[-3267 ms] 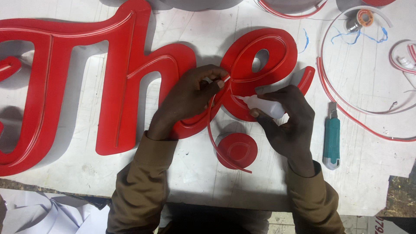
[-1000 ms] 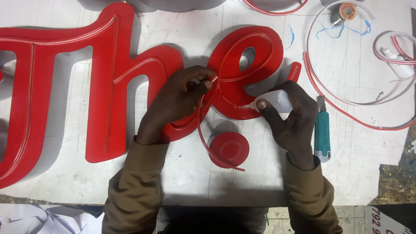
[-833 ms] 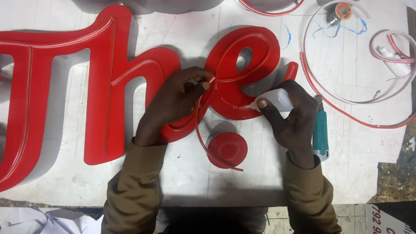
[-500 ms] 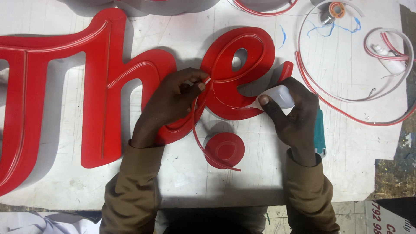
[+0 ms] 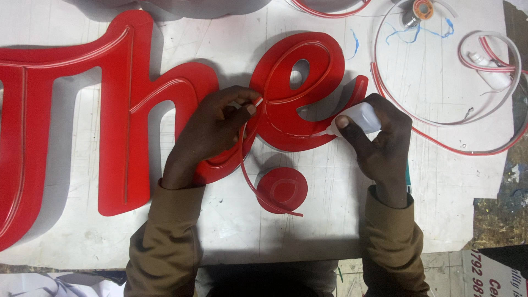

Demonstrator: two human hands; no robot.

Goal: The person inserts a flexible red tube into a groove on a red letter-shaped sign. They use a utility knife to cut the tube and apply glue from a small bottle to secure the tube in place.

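White tabletop (image 5: 330, 236), mid-board; our left hand (image 5: 212, 135) pinches the limp, bendy red strip (image 5: 246, 170) near its tip; right hand (image 5: 379, 143) squeezes the soft glue bottle (image 5: 357, 118).

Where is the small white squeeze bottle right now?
In the head view, the white squeeze bottle is right of centre, held in the right hand, its nozzle touching the lower curve of the red letter.

Bright light is shining from above, making soft shadows below the fingers (image 5: 248, 110); everything is looking sharp.
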